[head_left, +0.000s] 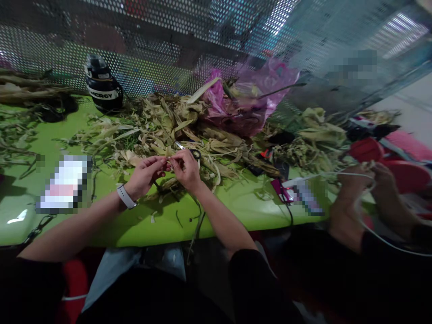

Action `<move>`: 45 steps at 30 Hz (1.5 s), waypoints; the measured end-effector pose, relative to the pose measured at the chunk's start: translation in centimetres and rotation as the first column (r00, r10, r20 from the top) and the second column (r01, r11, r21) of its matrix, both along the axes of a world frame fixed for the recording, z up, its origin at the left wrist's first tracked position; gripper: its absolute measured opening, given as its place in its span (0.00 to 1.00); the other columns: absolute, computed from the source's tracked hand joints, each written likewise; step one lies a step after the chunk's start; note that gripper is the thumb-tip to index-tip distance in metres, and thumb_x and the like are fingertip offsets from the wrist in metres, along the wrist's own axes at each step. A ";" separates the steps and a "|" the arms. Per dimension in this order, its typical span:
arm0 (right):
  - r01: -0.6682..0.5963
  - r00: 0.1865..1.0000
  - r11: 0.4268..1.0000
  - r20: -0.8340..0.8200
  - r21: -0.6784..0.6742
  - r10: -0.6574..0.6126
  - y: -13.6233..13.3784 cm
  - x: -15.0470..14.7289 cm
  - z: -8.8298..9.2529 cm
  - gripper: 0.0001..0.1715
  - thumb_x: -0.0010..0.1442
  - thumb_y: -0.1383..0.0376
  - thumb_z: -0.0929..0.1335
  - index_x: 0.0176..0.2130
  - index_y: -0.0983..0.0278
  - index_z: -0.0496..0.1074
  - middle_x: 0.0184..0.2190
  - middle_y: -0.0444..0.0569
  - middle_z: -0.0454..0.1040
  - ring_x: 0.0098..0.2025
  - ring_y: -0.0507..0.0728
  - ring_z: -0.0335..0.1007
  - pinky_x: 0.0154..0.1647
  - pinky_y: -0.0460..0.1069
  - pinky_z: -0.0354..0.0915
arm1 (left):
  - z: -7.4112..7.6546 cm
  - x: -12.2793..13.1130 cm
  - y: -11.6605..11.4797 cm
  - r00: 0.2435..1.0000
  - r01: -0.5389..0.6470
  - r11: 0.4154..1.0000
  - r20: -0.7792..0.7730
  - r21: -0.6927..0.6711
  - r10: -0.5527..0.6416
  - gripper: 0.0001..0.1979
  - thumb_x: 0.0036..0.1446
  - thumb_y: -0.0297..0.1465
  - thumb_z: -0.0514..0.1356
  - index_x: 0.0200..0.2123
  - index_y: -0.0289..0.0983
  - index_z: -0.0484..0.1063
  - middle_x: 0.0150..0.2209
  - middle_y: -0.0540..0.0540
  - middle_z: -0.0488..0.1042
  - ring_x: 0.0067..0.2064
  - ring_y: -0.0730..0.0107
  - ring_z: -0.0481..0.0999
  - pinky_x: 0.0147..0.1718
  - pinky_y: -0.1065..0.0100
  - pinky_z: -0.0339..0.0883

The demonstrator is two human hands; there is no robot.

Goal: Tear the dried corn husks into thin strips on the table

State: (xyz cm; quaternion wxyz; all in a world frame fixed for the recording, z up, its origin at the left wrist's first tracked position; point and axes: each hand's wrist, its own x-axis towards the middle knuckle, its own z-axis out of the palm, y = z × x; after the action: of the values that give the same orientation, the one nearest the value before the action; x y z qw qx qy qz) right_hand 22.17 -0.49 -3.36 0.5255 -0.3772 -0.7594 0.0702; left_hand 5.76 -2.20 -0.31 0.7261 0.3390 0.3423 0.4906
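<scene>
My left hand (146, 175), with a white watch band on its wrist, is closed in a pinch. My right hand (186, 170) is pinched too, its fingertips meeting those of the left. Between them shows a small pale piece of dried plant (169, 157), mostly hidden by the fingers. Just behind the right hand lie scissors (195, 154) with a dark handle loop, partly covered by the hand and the leaves. A large heap of dry, husk-like leaves and stems (162, 119) spreads beyond both hands on the green table (131, 225).
A black bottle (104, 92) stands at the back left, and a lit phone (65, 182) lies at the left. Behind the heap is a pink plastic bag (241, 108). At right, a co-worker's hands (359, 180) are near a white cable and another phone (308, 197). Perforated metal screens the back.
</scene>
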 end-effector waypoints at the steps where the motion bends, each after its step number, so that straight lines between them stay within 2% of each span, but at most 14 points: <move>1: 0.002 1.000 0.999 -0.024 -0.045 -0.003 -0.1 -0.1 0.0 0.10 0.66 0.57 0.64 0.37 0.62 0.66 0.33 0.47 0.70 0.33 0.52 0.67 0.33 0.48 0.66 | -0.1 0.0 0.0 1.000 -0.002 0.999 -0.020 0.040 0.002 0.10 0.47 0.31 0.71 0.33 0.33 0.78 0.30 0.46 0.78 0.31 0.75 0.76 0.28 0.76 0.68; 7: -0.091 0.972 0.966 -0.232 -0.241 0.033 0.0 -0.4 -0.1 0.21 0.64 0.50 0.65 0.49 0.61 0.61 0.30 0.43 0.70 0.29 0.51 0.67 0.30 0.47 0.66 | -0.8 0.0 0.1 0.986 0.018 0.957 -0.164 0.288 0.031 0.13 0.51 0.38 0.69 0.35 0.34 0.78 0.30 0.46 0.79 0.30 0.74 0.75 0.29 0.73 0.67; 10: -0.130 0.975 0.945 -0.210 -0.299 0.068 0.0 -0.4 0.1 0.19 0.65 0.49 0.64 0.45 0.62 0.64 0.30 0.43 0.70 0.28 0.50 0.67 0.31 0.47 0.66 | -1.0 0.0 0.2 0.968 0.026 0.927 -0.241 0.374 0.070 0.15 0.54 0.40 0.67 0.35 0.33 0.77 0.29 0.46 0.78 0.29 0.74 0.74 0.29 0.72 0.67; 12: -0.112 0.984 0.950 -0.167 -0.292 0.064 -0.1 -0.4 0.3 0.18 0.66 0.50 0.63 0.39 0.62 0.66 0.30 0.44 0.71 0.29 0.50 0.67 0.33 0.47 0.66 | -1.0 -0.1 0.3 0.956 0.031 0.912 -0.280 0.409 0.093 0.16 0.54 0.42 0.66 0.34 0.33 0.76 0.29 0.46 0.78 0.29 0.74 0.73 0.29 0.71 0.68; 16: -0.004 0.996 0.986 -0.091 -0.166 -0.011 -0.2 -0.5 0.1 0.17 0.67 0.52 0.62 0.36 0.62 0.67 0.30 0.46 0.72 0.33 0.52 0.68 0.37 0.47 0.65 | -0.9 0.0 0.4 0.943 0.049 0.898 -0.317 0.437 0.103 0.18 0.54 0.44 0.65 0.33 0.33 0.74 0.28 0.46 0.77 0.28 0.74 0.73 0.28 0.71 0.68; 19: 0.047 0.998 0.992 -0.043 -0.113 -0.052 -0.1 -0.5 -0.1 0.18 0.68 0.52 0.61 0.36 0.62 0.67 0.31 0.47 0.72 0.34 0.52 0.69 0.38 0.48 0.65 | -0.9 0.0 0.4 0.936 0.045 0.903 -0.334 0.428 0.111 0.18 0.54 0.45 0.65 0.32 0.34 0.73 0.27 0.46 0.76 0.28 0.74 0.73 0.28 0.71 0.67; 23: 0.035 0.999 0.982 -0.010 -0.183 -0.038 -0.1 -0.1 0.2 0.20 0.67 0.49 0.60 0.35 0.62 0.66 0.29 0.47 0.71 0.32 0.53 0.68 0.36 0.48 0.64 | -0.8 -0.3 0.6 0.934 0.032 0.934 -0.343 0.355 0.098 0.16 0.53 0.42 0.66 0.32 0.34 0.73 0.27 0.47 0.76 0.29 0.73 0.74 0.28 0.72 0.65; 26: -0.055 0.998 0.941 -0.040 -0.335 0.044 -0.1 0.4 0.6 0.20 0.67 0.48 0.61 0.36 0.61 0.65 0.26 0.44 0.69 0.28 0.51 0.66 0.32 0.47 0.63 | -0.4 -1.0 1.1 0.943 0.105 0.946 -0.332 0.307 0.003 0.16 0.55 0.43 0.64 0.30 0.34 0.73 0.28 0.47 0.76 0.30 0.72 0.75 0.28 0.72 0.66; 31: -0.268 0.962 0.815 -0.183 -0.514 0.201 0.1 0.9 0.8 0.23 0.63 0.45 0.64 0.36 0.61 0.65 0.22 0.39 0.66 0.21 0.49 0.62 0.25 0.46 0.62 | 0.1 -1.7 1.9 0.885 0.320 0.894 -0.436 0.312 -0.165 0.20 0.53 0.47 0.65 0.26 0.33 0.73 0.23 0.47 0.74 0.24 0.76 0.71 0.25 0.73 0.64; 36: -0.396 0.916 0.697 -0.311 -0.598 0.253 0.0 0.7 1.3 0.28 0.57 0.39 0.66 0.33 0.60 0.61 0.20 0.38 0.63 0.18 0.49 0.60 0.19 0.46 0.61 | -0.3 -2.0 2.1 0.884 0.380 0.883 -0.389 0.276 -0.259 0.21 0.55 0.48 0.63 0.29 0.34 0.74 0.25 0.46 0.76 0.26 0.72 0.74 0.23 0.72 0.65; 41: -0.408 0.911 0.670 -0.324 -0.620 0.254 -0.4 0.6 2.1 0.30 0.55 0.38 0.66 0.32 0.60 0.60 0.19 0.37 0.62 0.18 0.48 0.59 0.19 0.45 0.60 | -0.2 -2.2 2.1 0.852 0.413 0.834 -0.480 0.367 -0.211 0.21 0.59 0.47 0.59 0.28 0.33 0.74 0.25 0.46 0.77 0.25 0.74 0.73 0.24 0.73 0.67; 45: -0.389 0.920 0.685 -0.291 -0.616 0.261 -0.3 0.7 2.1 0.29 0.56 0.38 0.66 0.32 0.60 0.61 0.20 0.37 0.62 0.18 0.48 0.60 0.19 0.45 0.62 | 0.2 -2.3 2.1 0.834 0.436 0.811 -0.515 0.389 -0.201 0.21 0.59 0.46 0.59 0.27 0.34 0.74 0.25 0.46 0.77 0.25 0.73 0.73 0.25 0.72 0.68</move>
State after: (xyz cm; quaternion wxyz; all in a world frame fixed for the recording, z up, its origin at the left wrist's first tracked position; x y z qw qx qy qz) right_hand 22.92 -0.76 -1.28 0.4022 -0.3895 -0.6885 0.4610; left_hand 3.50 -0.11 -0.16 0.5896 0.6699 0.3008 0.3363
